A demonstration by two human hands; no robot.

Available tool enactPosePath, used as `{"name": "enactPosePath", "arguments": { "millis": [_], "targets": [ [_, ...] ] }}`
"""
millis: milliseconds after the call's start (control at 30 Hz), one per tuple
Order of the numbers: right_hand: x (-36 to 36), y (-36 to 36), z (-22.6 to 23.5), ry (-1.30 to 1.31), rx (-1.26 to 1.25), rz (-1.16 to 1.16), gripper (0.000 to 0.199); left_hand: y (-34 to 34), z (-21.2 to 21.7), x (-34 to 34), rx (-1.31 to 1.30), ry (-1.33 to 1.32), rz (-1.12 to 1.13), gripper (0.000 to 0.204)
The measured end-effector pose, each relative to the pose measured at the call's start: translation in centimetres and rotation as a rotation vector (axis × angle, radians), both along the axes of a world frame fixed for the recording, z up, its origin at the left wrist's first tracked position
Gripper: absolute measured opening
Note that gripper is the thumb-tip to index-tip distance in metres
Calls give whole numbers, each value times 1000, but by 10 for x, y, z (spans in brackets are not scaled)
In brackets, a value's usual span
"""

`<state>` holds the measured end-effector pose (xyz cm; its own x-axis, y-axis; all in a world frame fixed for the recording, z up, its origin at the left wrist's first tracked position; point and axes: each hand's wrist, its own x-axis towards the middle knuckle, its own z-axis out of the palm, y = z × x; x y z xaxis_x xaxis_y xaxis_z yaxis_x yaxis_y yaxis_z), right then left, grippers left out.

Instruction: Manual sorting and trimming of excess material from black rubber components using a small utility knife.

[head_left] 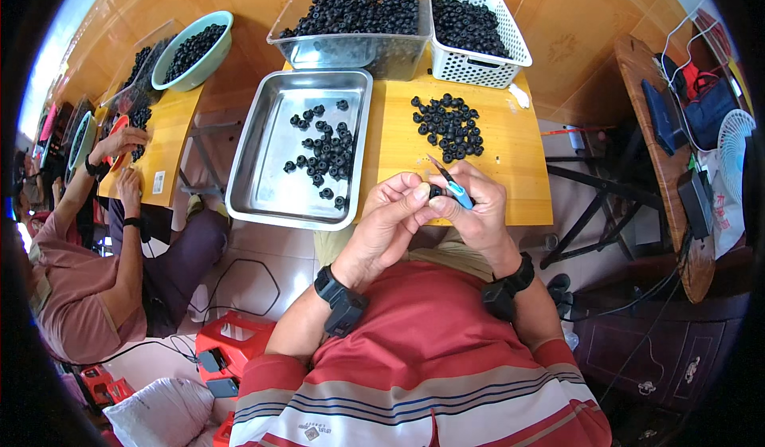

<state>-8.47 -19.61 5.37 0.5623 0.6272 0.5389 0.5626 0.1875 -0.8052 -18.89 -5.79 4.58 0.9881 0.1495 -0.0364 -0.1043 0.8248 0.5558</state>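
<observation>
Black piece (435, 192) is sitting pinched between left hand (388, 217) and right hand (483, 208) near the counter (522, 196), apparently for steadiness; the right is also gripping a blue tool (460, 194), tip pointing away, perhaps sparing fingers. Loose pieces (448, 128) are lying within reach.

The person I follow remotely wears a red short-sleeved shirt (422, 311), banded white, taupe and thin navy across the chest, with a small grey emblem (311, 431). I see black wrist straps (325, 281) carrying boxy black modules (346, 313), and khaki trousers (453, 262).
</observation>
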Motion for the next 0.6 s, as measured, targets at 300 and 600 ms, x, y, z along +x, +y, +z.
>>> {"name": "enactPosePath", "arguments": {
  "millis": [300, 600],
  "targets": [
    [0, 3, -15, 78, -1, -50, 25, -4, -5, 7, -17, 64, 46, 11],
    [-8, 7, -19, 135, 27, -93, 23, -5, -20, 6, -40, 75, 42, 19]
  ]
}}
